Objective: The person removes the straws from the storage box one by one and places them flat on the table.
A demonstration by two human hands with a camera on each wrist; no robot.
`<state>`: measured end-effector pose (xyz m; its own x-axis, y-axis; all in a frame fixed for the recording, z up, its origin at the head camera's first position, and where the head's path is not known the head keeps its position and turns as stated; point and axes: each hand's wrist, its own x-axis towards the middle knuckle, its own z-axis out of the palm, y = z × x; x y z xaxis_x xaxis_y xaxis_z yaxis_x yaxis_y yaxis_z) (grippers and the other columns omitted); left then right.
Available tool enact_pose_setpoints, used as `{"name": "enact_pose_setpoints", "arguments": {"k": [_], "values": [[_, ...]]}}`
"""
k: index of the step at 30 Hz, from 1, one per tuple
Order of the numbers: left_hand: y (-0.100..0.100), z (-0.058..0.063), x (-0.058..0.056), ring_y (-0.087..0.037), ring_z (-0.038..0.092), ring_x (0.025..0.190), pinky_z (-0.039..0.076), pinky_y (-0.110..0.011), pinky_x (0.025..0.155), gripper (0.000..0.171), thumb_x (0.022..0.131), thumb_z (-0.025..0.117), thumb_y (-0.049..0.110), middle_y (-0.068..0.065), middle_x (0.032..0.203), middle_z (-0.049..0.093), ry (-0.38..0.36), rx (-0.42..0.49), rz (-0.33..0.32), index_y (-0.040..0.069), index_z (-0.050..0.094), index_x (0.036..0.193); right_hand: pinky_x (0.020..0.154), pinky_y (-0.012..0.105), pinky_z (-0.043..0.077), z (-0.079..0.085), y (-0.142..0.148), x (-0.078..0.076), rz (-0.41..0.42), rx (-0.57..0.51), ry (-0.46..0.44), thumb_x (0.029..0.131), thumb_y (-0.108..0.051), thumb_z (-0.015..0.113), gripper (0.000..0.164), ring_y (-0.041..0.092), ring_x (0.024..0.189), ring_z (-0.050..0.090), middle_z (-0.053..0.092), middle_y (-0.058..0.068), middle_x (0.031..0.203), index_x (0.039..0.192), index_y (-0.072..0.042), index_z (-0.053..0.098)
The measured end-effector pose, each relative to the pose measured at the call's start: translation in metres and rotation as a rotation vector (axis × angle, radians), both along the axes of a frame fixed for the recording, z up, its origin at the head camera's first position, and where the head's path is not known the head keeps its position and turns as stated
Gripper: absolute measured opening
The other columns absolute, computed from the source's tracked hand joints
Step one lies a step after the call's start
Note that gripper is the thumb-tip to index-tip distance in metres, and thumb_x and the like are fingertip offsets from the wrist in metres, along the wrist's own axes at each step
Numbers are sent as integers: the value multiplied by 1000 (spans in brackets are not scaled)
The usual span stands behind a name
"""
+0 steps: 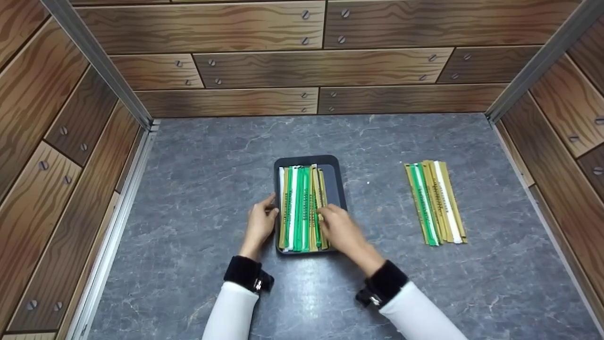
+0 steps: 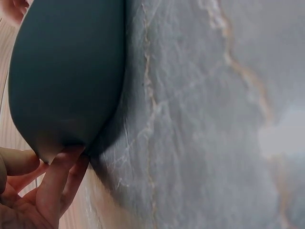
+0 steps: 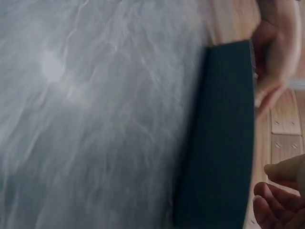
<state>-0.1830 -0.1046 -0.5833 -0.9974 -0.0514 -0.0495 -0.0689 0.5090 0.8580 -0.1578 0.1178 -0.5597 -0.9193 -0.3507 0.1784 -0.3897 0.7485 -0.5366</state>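
Note:
A dark shallow tray (image 1: 336,184) holds a row of long slim stick packets (image 1: 304,212) in gold, green and white, with dark print along them. At the tray's left side is my left hand (image 1: 260,222); in the left wrist view its thumb and fingers (image 2: 59,176) pinch the tray's rim and wall. My right hand (image 1: 342,229) hovers at the right end of the row, its fingertips close to a green packet (image 1: 318,236). In the right wrist view, a gap shows between the right thumb and the loosely curled fingers (image 3: 269,205), with nothing visible in it.
To the right of the tray, a second group of gold, green and white stick packets (image 1: 436,203) lies side by side on the grey marbled tabletop (image 1: 377,141). Wood-patterned panels (image 1: 264,71) enclose the back and both sides, with metal strips at the corners.

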Motion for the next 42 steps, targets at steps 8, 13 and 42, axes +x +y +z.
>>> {"name": "enact_pose_setpoints", "arguments": {"k": [8,13,42], "values": [[0,1,-1,-31,66,100,54,-41,87,47,94,60,-1,-21,112,67,-14,3,1,3,52,141,64,37,58,-13,-20,-11,-57,199,-54,85,-11,76,35,32,79,66,65,22,101,116,3,66],[1,0,0,-32,66,100,54,-41,87,46,95,59,-1,-22,112,68,-4,-2,-2,3,53,140,63,39,58,-17,-20,-12,-89,212,-47,82,-10,78,34,34,77,67,67,22,94,112,3,66],[-1,-1,0,-31,66,97,55,-40,84,45,94,61,0,-21,110,68,-2,-10,-4,2,54,139,54,40,55,-14,-13,-15,-196,108,-196,83,-2,71,32,33,71,67,71,19,95,115,-2,67]]}}
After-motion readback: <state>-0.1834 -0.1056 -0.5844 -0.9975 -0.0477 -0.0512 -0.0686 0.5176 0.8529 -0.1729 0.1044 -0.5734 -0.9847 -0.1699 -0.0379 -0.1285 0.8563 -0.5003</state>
